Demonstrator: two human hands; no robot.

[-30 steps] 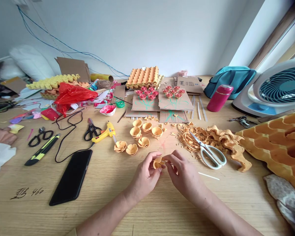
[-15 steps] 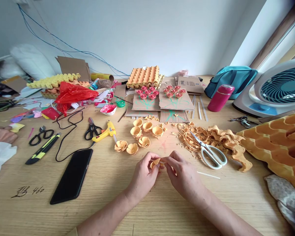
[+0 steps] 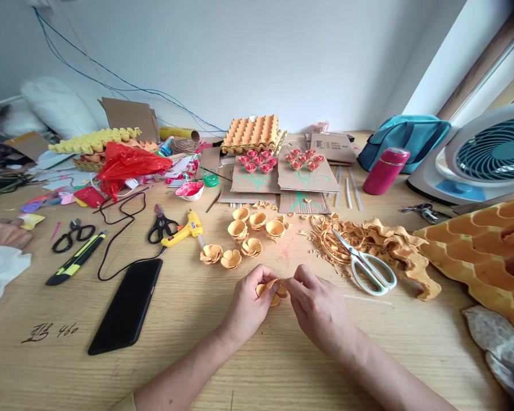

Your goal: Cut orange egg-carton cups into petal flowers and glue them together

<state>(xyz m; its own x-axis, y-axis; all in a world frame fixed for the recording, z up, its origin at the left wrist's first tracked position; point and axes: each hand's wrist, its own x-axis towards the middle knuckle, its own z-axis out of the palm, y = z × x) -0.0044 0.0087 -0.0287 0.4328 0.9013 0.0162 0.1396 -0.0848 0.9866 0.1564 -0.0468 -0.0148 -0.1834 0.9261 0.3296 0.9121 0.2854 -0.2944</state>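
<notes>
My left hand (image 3: 249, 301) is closed on a small orange egg-carton cup (image 3: 274, 299) with petal-like edges, held just above the table. The fingers of my right hand (image 3: 319, 299) pinch the cup's upper rim from the other side; part of the cup is hidden behind both hands. Beyond them stand several cut egg-carton cups (image 3: 275, 229), some stacked. Nearer are petal-shaped cups (image 3: 231, 259). To the right, white-handled scissors (image 3: 372, 272) lie beside a heap of orange carton trimmings (image 3: 342, 240). A pale thin stick (image 3: 370, 299) lies behind my right wrist.
A black phone (image 3: 126, 305), yellow glue gun (image 3: 184, 230), black scissors (image 3: 161, 227) and utility knife (image 3: 77, 260) lie left. Cardboard with red flowers (image 3: 306, 180) sits behind. Egg trays (image 3: 484, 251), a pink bottle (image 3: 386, 170) and a fan (image 3: 492, 148) stand right. Another person's hand (image 3: 6, 234) rests far left.
The cup has tilted between my fingers, and more of its petals shows. My right hand has turned slightly, its fingertips still at the rim.
</notes>
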